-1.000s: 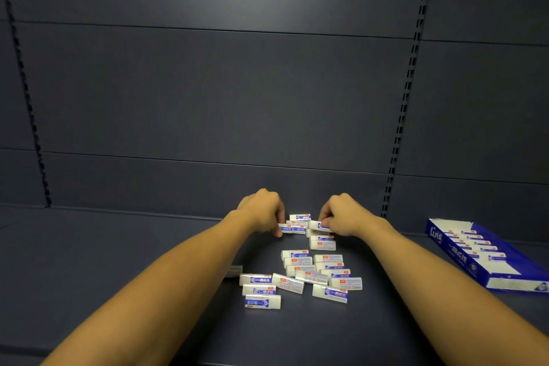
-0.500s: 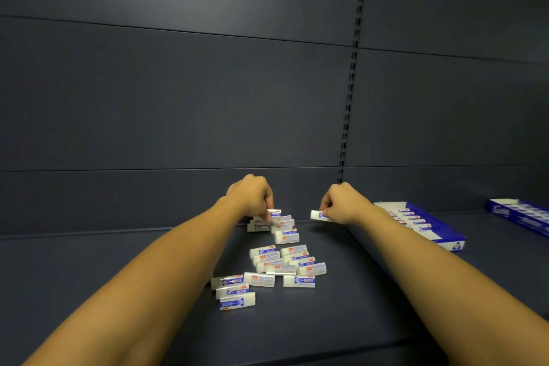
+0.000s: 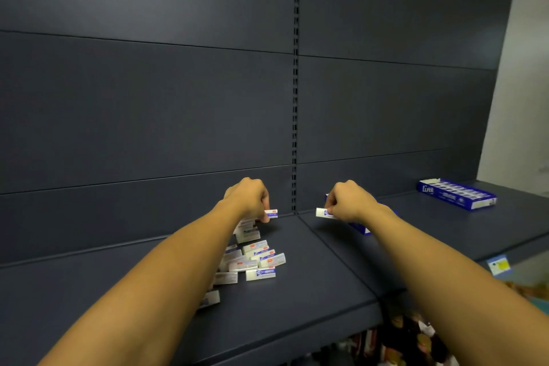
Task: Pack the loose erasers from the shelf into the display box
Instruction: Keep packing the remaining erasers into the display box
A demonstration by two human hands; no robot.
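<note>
Several loose white erasers with blue-and-red sleeves (image 3: 258, 261) lie in a heap on the dark shelf (image 3: 297, 306), partly hidden by my left forearm. Above the far end of the heap, my left hand (image 3: 249, 197) pinches one eraser (image 3: 271, 213). To the right, my right hand (image 3: 349, 202) holds another eraser (image 3: 323, 213) in the air. The blue display box (image 3: 361, 228) sits right behind that hand, which covers most of it.
A second blue box (image 3: 456, 194) filled with erasers stands at the far right of the shelf. A slotted upright (image 3: 295, 128) splits the dark back panel. Below the shelf's front edge, goods (image 3: 410, 333) and a price tag (image 3: 499, 265) show.
Both hands lifted an eraser out of the far end of the heap. My right hand carried its eraser rightward to the display box, and my head turned right, bringing the second box into view.
</note>
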